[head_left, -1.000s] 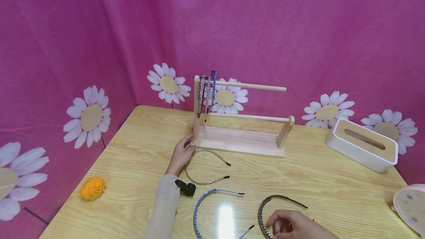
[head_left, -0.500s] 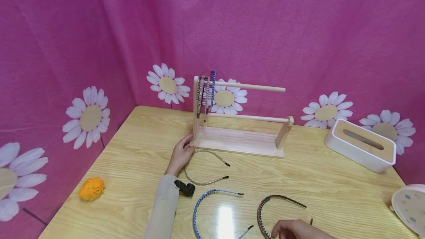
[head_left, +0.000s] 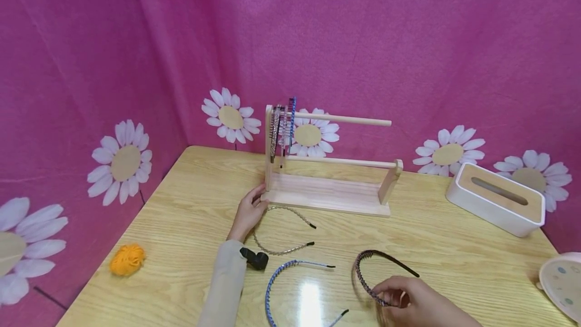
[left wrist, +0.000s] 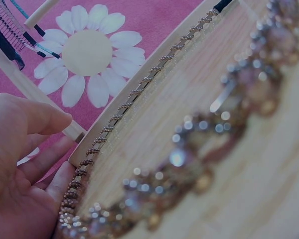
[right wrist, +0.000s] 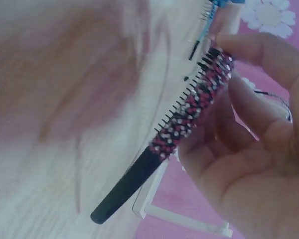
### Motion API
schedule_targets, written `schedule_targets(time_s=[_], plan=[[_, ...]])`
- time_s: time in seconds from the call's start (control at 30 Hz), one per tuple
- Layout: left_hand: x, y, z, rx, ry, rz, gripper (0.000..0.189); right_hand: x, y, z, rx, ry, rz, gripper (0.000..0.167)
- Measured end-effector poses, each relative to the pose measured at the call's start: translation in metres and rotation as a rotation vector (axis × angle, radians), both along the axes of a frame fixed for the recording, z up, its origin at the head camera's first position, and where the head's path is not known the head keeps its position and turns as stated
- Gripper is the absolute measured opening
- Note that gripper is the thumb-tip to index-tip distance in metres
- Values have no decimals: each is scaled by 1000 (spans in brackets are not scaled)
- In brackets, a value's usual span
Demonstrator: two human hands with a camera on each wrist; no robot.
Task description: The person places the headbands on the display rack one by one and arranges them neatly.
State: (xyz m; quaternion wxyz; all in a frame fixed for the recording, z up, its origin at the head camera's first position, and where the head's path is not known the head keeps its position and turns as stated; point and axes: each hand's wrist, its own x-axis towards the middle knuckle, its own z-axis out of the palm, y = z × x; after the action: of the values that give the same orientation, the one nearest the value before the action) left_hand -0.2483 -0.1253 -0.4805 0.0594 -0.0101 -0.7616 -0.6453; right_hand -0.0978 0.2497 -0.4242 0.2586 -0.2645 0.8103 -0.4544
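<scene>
My left hand (head_left: 248, 213) grips the lower left corner of a wooden headband rack (head_left: 327, 193), fingers at the upright's foot. Directly under that wrist lies a beaded gold headband (head_left: 283, 252), large and blurred in the left wrist view. My right hand (head_left: 410, 299) pinches a dark headband (head_left: 363, 271) along its lower arm, between thumb and fingers. Pink and silver beads, small comb teeth and a black tip show on this headband (right wrist: 194, 107) in the right wrist view. It is raised over the table, its shadow below. A blue headband (head_left: 269, 291) lies left of it.
Several headbands (head_left: 282, 127) hang at the left end of the rack's upper rod (head_left: 345, 119). An orange yarn ball (head_left: 127, 260) sits at the far left of the table. On the right are a white tissue box (head_left: 495, 198) and a round pale object (head_left: 565, 284).
My right hand has taken hold of the dark headband and raised it off the table, tilting it. The left hand stays at the rack's corner.
</scene>
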Motion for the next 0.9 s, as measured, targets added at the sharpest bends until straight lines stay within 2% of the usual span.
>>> schedule_targets(time_s=[0.07, 0.13, 0.23, 0.27, 0.47, 0.57, 0.63, 0.7, 0.83, 0.9], plan=[[0, 0, 0, 0, 4, 0, 48, -3, 2, 0, -14, 142, -3, 23], [-1, 0, 0, -2, 5, 0, 48, -6, 3, 0, -21, 266, -39, 24], [-1, 0, -1, 1, 5, 0, 48, -10, 6, 3, -42, 372, -104, 23], [0, 0, 0, 3, 3, 0, 48, -12, 7, 5, -44, 350, -137, 25], [1, 0, 0, 6, -1, 6, 48, -21, 22, 22, -4, 95, -385, 41], [0, 0, 1, 9, -1, 8, 48, -28, 33, 26, -37, 7, -513, 38], [0, 0, 0, 17, -3, 9, 49, -33, 41, 27, -126, -58, -578, 30], [0, 0, -1, 17, 1, 6, 49, -39, 50, 26, -272, -111, -604, 31], [-1, 0, -2, 13, 11, 2, 49, -52, 64, 27, -600, -206, -583, 39], [-1, 0, -2, 19, 8, 3, 49, -58, 67, 30, -707, -231, -568, 40]])
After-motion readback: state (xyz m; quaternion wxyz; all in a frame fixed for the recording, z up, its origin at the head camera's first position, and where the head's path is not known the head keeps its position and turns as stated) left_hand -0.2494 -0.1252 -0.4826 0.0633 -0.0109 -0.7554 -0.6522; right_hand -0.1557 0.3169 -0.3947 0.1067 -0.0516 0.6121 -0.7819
